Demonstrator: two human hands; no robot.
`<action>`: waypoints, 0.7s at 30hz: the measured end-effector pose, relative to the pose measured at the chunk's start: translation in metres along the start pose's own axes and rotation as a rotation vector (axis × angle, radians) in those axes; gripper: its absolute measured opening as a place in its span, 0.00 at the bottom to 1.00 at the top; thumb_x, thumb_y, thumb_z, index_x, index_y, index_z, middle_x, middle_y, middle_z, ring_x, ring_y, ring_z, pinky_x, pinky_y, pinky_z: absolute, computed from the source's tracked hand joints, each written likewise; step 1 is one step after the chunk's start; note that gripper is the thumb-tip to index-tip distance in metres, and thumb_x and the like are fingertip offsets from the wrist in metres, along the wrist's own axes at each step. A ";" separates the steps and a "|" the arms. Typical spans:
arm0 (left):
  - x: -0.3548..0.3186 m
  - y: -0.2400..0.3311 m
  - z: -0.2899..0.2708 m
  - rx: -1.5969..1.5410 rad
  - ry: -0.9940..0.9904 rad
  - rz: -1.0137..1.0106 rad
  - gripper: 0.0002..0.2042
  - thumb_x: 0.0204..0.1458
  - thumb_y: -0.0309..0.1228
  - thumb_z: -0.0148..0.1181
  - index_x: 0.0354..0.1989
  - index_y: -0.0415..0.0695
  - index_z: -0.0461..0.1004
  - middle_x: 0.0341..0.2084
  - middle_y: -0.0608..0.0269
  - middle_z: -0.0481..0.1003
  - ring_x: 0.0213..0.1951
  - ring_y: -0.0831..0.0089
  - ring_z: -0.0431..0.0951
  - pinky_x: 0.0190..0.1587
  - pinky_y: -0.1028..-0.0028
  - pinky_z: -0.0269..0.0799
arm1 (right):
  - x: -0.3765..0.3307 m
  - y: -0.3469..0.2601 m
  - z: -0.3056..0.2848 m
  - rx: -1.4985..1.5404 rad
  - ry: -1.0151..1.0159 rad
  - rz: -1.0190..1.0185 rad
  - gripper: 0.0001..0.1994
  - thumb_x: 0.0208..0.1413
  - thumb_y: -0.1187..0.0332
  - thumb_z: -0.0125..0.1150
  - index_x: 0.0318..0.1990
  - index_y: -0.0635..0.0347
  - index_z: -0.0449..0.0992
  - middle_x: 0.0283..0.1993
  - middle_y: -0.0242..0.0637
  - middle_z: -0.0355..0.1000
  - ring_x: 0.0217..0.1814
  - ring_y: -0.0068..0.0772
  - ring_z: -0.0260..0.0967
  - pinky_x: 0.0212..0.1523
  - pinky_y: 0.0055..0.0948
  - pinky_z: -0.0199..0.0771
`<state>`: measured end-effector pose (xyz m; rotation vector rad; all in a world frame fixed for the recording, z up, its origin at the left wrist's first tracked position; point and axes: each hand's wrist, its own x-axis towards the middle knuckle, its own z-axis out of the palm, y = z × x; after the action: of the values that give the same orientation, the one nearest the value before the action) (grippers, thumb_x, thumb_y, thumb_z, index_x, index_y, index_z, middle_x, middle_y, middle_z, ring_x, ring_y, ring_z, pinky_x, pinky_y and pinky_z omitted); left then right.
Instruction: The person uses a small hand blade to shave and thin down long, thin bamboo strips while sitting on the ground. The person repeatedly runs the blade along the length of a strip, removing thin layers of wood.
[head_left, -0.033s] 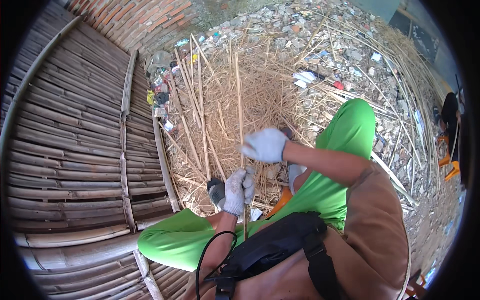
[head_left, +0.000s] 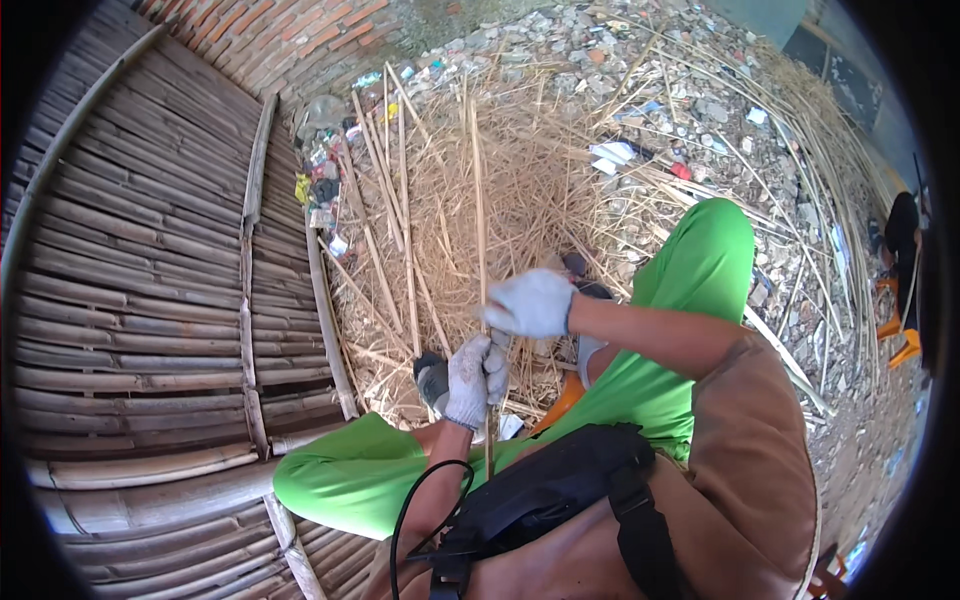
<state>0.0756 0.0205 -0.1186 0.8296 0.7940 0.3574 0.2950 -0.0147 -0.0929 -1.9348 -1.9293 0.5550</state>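
A long thin bamboo stick runs from the dry pile in front of me down between my knees. My right hand, in a white glove, grips it at mid-length. Just below, my left hand, also gloved, is closed around the same stick. A dark grey object sits right beside my left hand; I cannot tell what it is. My legs in bright green trousers frame the hands, and a black strap bag hangs at my chest.
A platform of bamboo slats fills the left side. Ahead lies a heap of dry bamboo strips and shavings, then rubble and litter. A brick wall stands at the top. Another person sits at the far right.
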 end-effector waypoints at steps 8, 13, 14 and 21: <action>-0.002 0.001 -0.002 -0.033 -0.018 -0.015 0.16 0.75 0.43 0.50 0.51 0.41 0.73 0.19 0.72 0.63 0.13 0.79 0.60 0.11 0.76 0.53 | 0.010 0.007 -0.010 -0.041 0.033 0.022 0.33 0.75 0.37 0.40 0.42 0.59 0.79 0.35 0.55 0.83 0.38 0.59 0.84 0.40 0.56 0.85; -0.010 -0.003 0.007 0.045 -0.032 -0.001 0.16 0.75 0.42 0.50 0.52 0.41 0.73 0.21 0.71 0.64 0.13 0.79 0.61 0.11 0.76 0.56 | 0.034 0.049 -0.040 -0.038 0.121 0.128 0.35 0.75 0.36 0.37 0.44 0.60 0.80 0.39 0.57 0.83 0.43 0.63 0.83 0.47 0.59 0.83; -0.013 -0.001 0.010 0.079 -0.034 0.010 0.16 0.75 0.42 0.50 0.52 0.41 0.73 0.21 0.71 0.64 0.13 0.79 0.62 0.11 0.76 0.56 | 0.039 0.058 -0.050 -0.043 0.146 0.150 0.35 0.75 0.36 0.37 0.44 0.59 0.80 0.40 0.57 0.83 0.45 0.63 0.83 0.49 0.59 0.82; -0.024 -0.004 0.024 0.197 -0.055 0.037 0.17 0.74 0.42 0.50 0.52 0.39 0.73 0.21 0.70 0.65 0.14 0.78 0.63 0.11 0.75 0.58 | 0.059 0.112 -0.097 -0.084 0.262 0.215 0.35 0.75 0.35 0.37 0.46 0.58 0.81 0.44 0.57 0.83 0.48 0.65 0.82 0.54 0.58 0.81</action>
<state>0.0774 -0.0079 -0.1004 1.0352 0.7714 0.2912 0.4399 0.0458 -0.0679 -2.1623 -1.6187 0.2613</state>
